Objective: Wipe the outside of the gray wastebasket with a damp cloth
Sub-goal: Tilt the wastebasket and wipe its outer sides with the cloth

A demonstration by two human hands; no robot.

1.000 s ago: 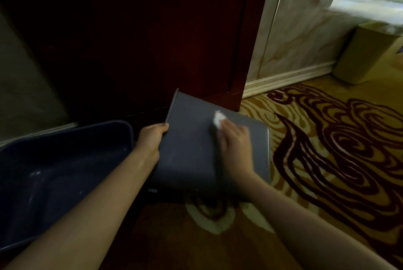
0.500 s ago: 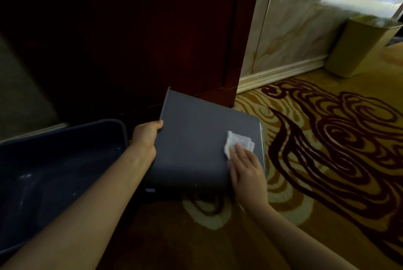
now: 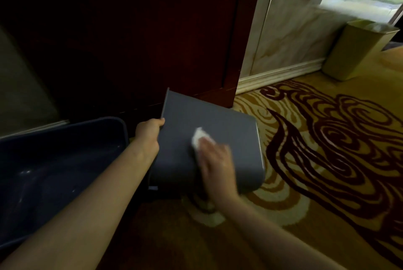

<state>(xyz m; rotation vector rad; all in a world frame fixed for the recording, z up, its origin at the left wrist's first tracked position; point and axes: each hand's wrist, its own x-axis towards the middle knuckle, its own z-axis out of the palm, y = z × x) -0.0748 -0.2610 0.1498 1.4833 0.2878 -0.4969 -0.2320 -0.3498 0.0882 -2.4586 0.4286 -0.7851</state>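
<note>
The gray wastebasket (image 3: pixel 235 134) lies tipped on its side on the carpet, one broad flat wall facing up, its open rim toward the left. My left hand (image 3: pixel 149 131) grips that rim at the upper left edge. My right hand (image 3: pixel 214 160) lies flat on the upper wall, pressing a small white cloth (image 3: pixel 199 138) against it; the cloth sticks out past my fingertips. My right hand is blurred by motion.
A dark blue plastic tub (image 3: pixel 65 160) sits on the floor at the left, close to the wastebasket. A dark red wooden door (image 3: pixel 152 29) rises behind. A yellow-green bin (image 3: pixel 357 49) stands by the marble wall at the far right. Patterned carpet (image 3: pixel 327 149) spreads to the right.
My right hand has slid the cloth from the right part of the wastebasket's wall back toward its middle. My left hand has kept its grip on the rim.
</note>
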